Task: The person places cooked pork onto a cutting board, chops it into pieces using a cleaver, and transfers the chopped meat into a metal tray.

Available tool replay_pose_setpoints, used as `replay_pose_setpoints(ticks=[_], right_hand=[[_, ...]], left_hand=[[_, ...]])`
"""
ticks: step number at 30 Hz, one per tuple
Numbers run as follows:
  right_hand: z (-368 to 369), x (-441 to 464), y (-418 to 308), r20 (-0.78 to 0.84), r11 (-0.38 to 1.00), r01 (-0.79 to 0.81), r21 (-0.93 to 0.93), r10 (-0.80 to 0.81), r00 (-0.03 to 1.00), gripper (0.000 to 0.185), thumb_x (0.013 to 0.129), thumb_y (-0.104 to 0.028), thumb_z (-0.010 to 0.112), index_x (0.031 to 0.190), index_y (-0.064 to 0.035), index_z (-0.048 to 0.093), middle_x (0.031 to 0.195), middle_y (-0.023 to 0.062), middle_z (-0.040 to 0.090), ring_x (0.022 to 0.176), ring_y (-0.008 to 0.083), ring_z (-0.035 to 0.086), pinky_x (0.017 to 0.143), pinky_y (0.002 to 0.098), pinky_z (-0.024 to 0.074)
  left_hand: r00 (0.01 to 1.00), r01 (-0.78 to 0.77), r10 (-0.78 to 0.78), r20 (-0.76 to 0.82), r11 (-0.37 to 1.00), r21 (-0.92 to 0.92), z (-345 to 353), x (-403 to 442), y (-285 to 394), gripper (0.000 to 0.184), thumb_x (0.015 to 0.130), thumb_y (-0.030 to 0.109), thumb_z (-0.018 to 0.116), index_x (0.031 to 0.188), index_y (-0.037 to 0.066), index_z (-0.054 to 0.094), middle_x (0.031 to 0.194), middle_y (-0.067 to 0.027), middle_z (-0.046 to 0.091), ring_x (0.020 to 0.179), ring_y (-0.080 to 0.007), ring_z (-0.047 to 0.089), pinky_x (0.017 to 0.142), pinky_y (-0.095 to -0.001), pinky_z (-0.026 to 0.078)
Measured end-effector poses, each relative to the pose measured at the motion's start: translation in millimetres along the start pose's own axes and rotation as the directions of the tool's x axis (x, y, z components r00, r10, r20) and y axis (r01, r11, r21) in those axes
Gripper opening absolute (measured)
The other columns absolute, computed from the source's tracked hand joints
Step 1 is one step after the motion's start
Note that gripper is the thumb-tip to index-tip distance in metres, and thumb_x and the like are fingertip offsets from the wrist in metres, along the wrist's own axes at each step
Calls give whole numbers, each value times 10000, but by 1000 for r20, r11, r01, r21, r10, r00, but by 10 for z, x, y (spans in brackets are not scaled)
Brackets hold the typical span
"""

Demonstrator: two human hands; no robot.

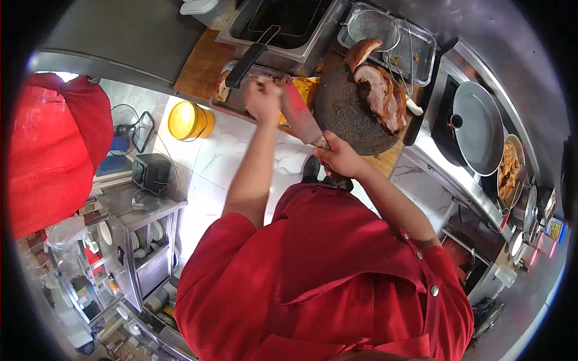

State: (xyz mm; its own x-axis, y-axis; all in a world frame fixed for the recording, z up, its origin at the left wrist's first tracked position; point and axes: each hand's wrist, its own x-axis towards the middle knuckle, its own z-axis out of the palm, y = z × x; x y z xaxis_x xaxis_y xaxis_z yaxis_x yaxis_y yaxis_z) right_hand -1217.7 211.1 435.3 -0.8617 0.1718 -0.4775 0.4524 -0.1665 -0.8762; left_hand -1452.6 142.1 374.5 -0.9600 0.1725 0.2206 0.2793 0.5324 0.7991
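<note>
My right hand (342, 157) is wrapped round the handle of a cleaver (303, 117), in front of the round dark chopping block (343, 111). The broad blade points up and to the left. My left hand (263, 100) is beside the blade's far end, smeared by motion, so its fingers cannot be made out. A large slab of roast meat (380, 93) lies on the right side of the block, with a smaller browned piece (363, 53) at its back edge. Something yellow (308, 89) shows behind the blade.
A fryer (283, 24) with a black-handled basket (245, 63) stands at the back. Metal trays (424, 54) hold a strainer. To the right are a grey pan (478, 129) and a pan of food (510, 168). A yellow bucket (185, 120) and a person in red (54, 150) are at left.
</note>
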Motion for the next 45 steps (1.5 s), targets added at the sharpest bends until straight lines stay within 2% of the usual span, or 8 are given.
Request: replay_pose_setpoints(ticks=[8, 14, 19, 24, 29, 37, 43, 45], right_hand=[[-436, -532, 252, -98, 987, -10, 158, 26, 995, 304, 938, -156, 566, 1200, -87, 428, 660, -6, 477, 473, 91, 468, 414, 251, 392], [-738, -1248, 347, -397, 956, 69, 286, 52, 916, 288, 932, -197, 567, 1160, -80, 433, 678, 15, 482, 448, 118, 479, 385, 261, 408], [-816, -1488, 575, -583, 889, 260, 377, 9, 812, 365, 922, -224, 596, 1210, -73, 429, 684, 32, 506, 452, 134, 481, 378, 273, 409], [-803, -1620, 614, -702, 834, 416, 361, -50, 710, 354, 920, -230, 606, 1194, -81, 440, 676, 39, 512, 456, 146, 485, 376, 286, 414], [-746, -1827, 621, -750, 817, 482, 317, -96, 655, 370, 921, -171, 600, 1226, -53, 427, 683, 26, 505, 475, 127, 482, 401, 282, 421], [-719, -1842, 763, -774, 809, 475, 347, -39, 632, 383, 918, -173, 594, 1235, -59, 413, 675, 39, 497, 442, 151, 482, 386, 299, 422], [-768, -1644, 685, -715, 949, 202, 241, 33, 698, 314, 914, -184, 597, 1164, -56, 457, 668, 63, 548, 517, 198, 556, 453, 337, 452], [-746, -1479, 684, -745, 965, -117, -236, -103, 659, 303, 907, -221, 605, 1101, -41, 457, 712, 147, 606, 631, 338, 614, 561, 410, 480]], left_hand=[[983, 89, -68, 171, 989, -120, -49, 941, -1598, 296, 882, 249, 558, 1058, 20, 622, 979, -221, 656, 937, -404, 613, 787, -444, 477], [972, -234, 228, -60, 964, -129, -201, 81, -616, 212, 850, 127, 585, 1032, 25, 625, 931, -190, 646, 892, -366, 608, 800, -411, 480], [644, -498, 667, 374, 737, -457, 353, -889, 595, 335, 810, 57, 601, 1145, 39, 595, 1137, -155, 610, 1071, -344, 561, 926, -416, 444], [151, -857, 892, 425, 333, -393, 1264, -771, 1448, 525, 824, 118, 600, 1333, 85, 474, 1348, -139, 493, 1228, -367, 452, 1043, -472, 335], [-105, -901, 567, 817, 293, -320, 1583, -275, 1729, 675, 777, 169, 677, 1400, 153, 420, 1332, -113, 499, 1234, -324, 456, 1023, -452, 377], [-276, -786, 576, 769, 325, -526, 1365, -99, 1729, 413, 681, 248, 783, 996, 35, 620, 1032, -149, 602, 1015, -331, 579, 852, -392, 466], [11, -634, 532, 846, 658, -406, 764, -172, 1504, 358, 716, 233, 783, 952, 0, 648, 824, -140, 677, 798, -276, 657, 745, -354, 503], [168, -341, 433, 886, 869, -360, 590, -253, 1336, 313, 785, 178, 760, 1004, -18, 652, 835, -101, 687, 776, -155, 631, 730, -294, 494]])
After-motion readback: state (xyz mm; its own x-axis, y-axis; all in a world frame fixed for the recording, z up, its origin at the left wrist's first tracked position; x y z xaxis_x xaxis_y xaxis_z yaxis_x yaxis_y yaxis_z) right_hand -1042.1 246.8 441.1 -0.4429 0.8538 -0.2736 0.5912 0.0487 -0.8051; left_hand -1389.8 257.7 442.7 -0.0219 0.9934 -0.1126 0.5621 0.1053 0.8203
